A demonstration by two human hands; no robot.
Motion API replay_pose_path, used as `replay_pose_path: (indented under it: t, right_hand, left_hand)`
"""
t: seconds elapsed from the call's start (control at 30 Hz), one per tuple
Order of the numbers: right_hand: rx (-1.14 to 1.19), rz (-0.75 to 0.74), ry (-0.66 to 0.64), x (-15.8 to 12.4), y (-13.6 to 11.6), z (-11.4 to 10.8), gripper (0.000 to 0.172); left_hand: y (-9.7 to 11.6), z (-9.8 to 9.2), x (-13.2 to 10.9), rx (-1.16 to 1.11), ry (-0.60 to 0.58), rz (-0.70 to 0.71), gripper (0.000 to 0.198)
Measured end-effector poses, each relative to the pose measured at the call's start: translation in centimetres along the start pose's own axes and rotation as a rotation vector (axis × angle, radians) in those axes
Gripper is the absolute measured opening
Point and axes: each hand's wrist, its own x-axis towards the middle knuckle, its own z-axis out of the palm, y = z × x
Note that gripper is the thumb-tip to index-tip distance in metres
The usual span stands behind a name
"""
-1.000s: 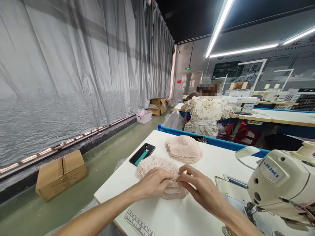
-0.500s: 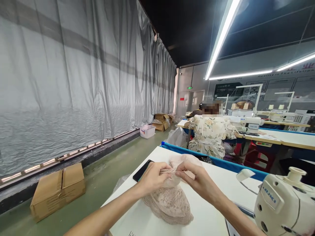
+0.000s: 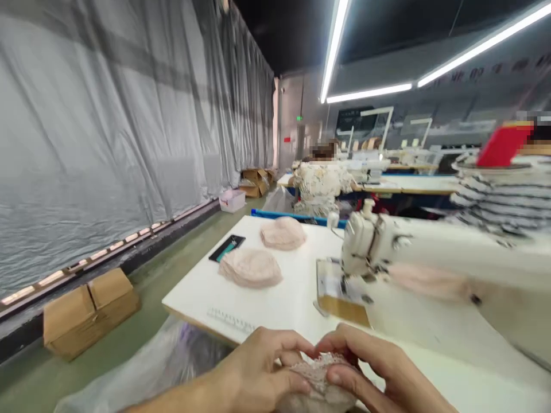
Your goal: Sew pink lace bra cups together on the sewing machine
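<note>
Low in the view, my left hand (image 3: 271,367) and my right hand (image 3: 370,370) are both closed on a beige lace piece (image 3: 316,373). Their fingers pinch its scalloped edge from either side, and the lower part hangs out of frame. Ahead on the white table (image 3: 275,304) lie two similar pale lace pieces, a nearer lace piece (image 3: 250,268) and a farther lace piece (image 3: 283,233). The white sewing machine (image 3: 359,241) stands to the right of them, its needle area over a metal plate.
A dark phone (image 3: 227,248) lies near the table's left edge. More pinkish fabric (image 3: 430,281) sits behind the machine arm. A cardboard box (image 3: 90,310) and plastic sheeting (image 3: 159,367) are at left. One person (image 3: 322,183) sits ahead; another person (image 3: 508,195) is at right.
The view has swung to the right. My hands have come back toward me with lace between them, away from the far part of the table, where two lace pieces now lie uncovered.
</note>
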Motion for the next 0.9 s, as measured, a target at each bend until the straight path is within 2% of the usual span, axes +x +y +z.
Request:
replay_pose_path:
  t: [0.1, 0.2, 0.3, 0.4, 0.53, 0.63, 0.73, 0.9]
  right_hand:
    - [0.215, 0.246, -0.115, -4.3, 1.7, 1.2, 0.025]
    - [0.464, 0.389, -0.147, -7.6, 3.0, 2.4, 0.039]
    - [0.463, 0.444, -0.129, -9.8, 3.7, 3.5, 0.033]
    - [0.424, 0.447, -0.106, -10.6, 3.9, 4.3, 0.034]
    - [0.459, 0.480, -0.098, -10.7, 4.1, 5.3, 0.034]
    - [0.489, 0.520, -0.098, -10.8, 4.7, 6.0, 0.033]
    - [0.497, 0.586, -0.120, -10.8, 5.3, 6.7, 0.033]
    - [0.556, 0.606, -0.118, -10.7, 5.8, 7.0, 0.028]
  left_hand:
    - [-2.4, 3.1, 0.4, -0.142, -0.146, -0.078, 0.031]
    - [-4.0, 5.3, 0.6, -0.189, -0.257, -0.136, 0.029]
    - [-5.3, 6.6, 0.5, -0.239, -0.382, -0.229, 0.028]
    - [-6.6, 7.2, 0.2, -0.238, -0.448, -0.241, 0.025]
    - [-7.8, 7.6, -0.4, -0.166, -0.409, -0.206, 0.020]
    - [-8.4, 8.2, -0.7, -0.002, -0.287, -0.181, 0.025]
    - [-9.0, 8.9, -0.7, 0.120, -0.167, -0.190, 0.017]
    - [-9.9, 9.3, -0.3, 0.039, -0.200, -0.214, 0.016]
